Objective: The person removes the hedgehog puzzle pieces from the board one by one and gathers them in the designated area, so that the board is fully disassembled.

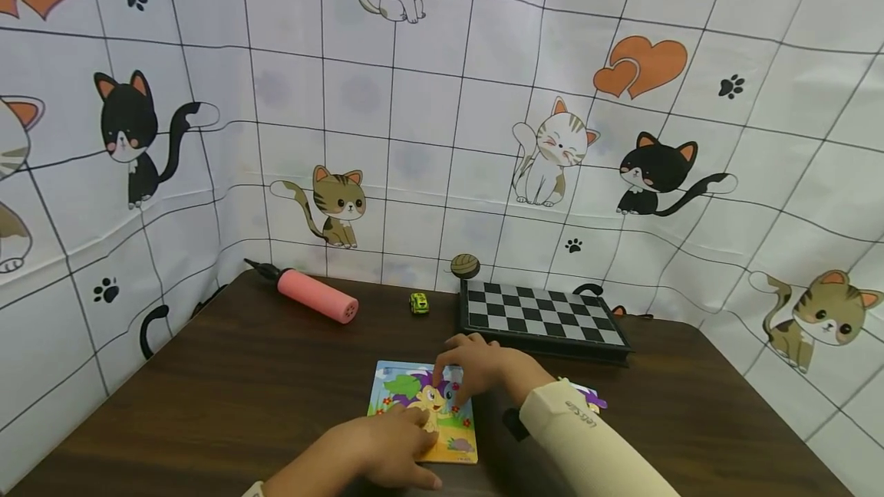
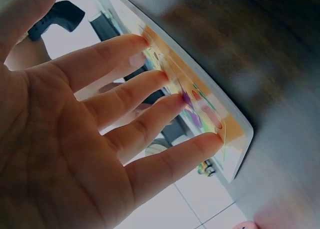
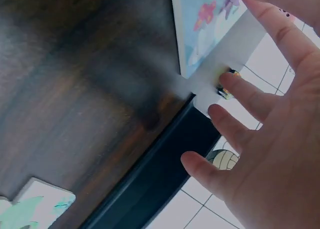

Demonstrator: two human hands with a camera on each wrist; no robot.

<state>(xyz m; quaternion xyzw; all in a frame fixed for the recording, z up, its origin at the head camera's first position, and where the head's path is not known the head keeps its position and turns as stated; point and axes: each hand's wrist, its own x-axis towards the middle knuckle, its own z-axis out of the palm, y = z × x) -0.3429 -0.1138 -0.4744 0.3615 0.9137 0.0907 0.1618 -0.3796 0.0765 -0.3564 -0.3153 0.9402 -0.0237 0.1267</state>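
A flat picture puzzle (image 1: 452,436) with a purple-haired cartoon figure lies on the dark table. My left hand (image 1: 394,443) reaches over its lower left part, its fingers spread and nearly straight. In the left wrist view, those fingertips (image 2: 212,141) meet the printed surface near the puzzle's edge. My right hand (image 1: 479,366) is over the upper right part, index finger and thumb pointing down at the picture with a gap between them. The other right fingers (image 3: 200,166) stretch out past the puzzle's edge, holding nothing.
Loose puzzle pieces (image 1: 590,397) lie to the right, partly behind the right sleeve (image 1: 587,436). A black-and-white checkerboard box (image 1: 545,317) sits behind the right hand. Farther back are a small yellow-green toy car (image 1: 419,303) and a pink hand pump (image 1: 318,295). A cat-print sheet (image 1: 428,136) hangs behind the table.
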